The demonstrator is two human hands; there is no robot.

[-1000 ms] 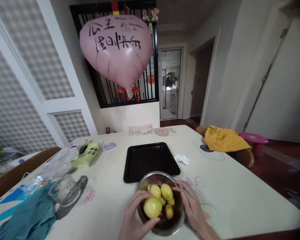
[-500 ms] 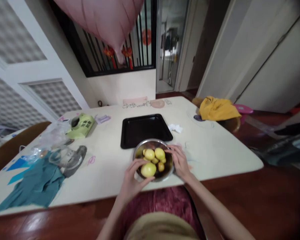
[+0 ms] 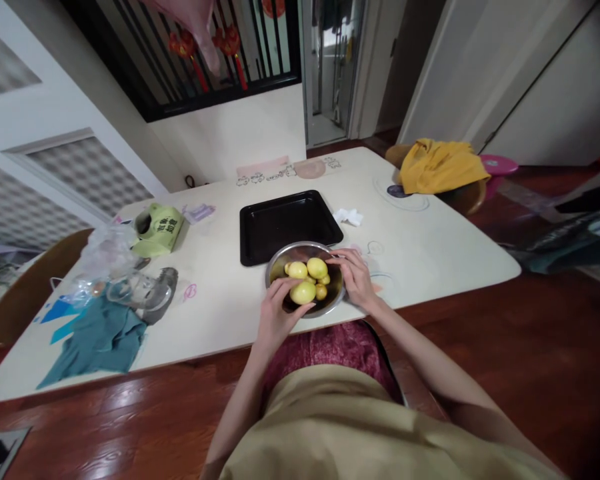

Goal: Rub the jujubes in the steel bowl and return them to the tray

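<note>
A shiny metal bowl (image 3: 276,257) stands near the front edge of the table, holding several yellow fruits, lemon-like in look, and smaller brownish ones. My left hand (image 3: 279,313) reaches over the bowl's near left rim, its thumb and fingers curved around the largest yellow fruit (image 3: 303,293), which still sits in the bowl. On the right side, my right hand (image 3: 355,280) grips the rim, fingertips over the inside beside another yellow fruit (image 3: 317,269). Just behind the bowl lies a black baking tray (image 3: 290,223) with nothing on it.
A crumpled white tissue (image 3: 349,217) is right of the tray. At left lie a green bag (image 3: 161,230), clear plastic packaging (image 3: 110,257), a clear container (image 3: 143,290) and a teal cloth (image 3: 100,337). A yellow cloth (image 3: 443,167) hangs over a chair at the far right.
The view has tilted downward, so the table and bowl appear higher. Both hands keep nearly the same place at the bowl, with the left around the same fruit.
</note>
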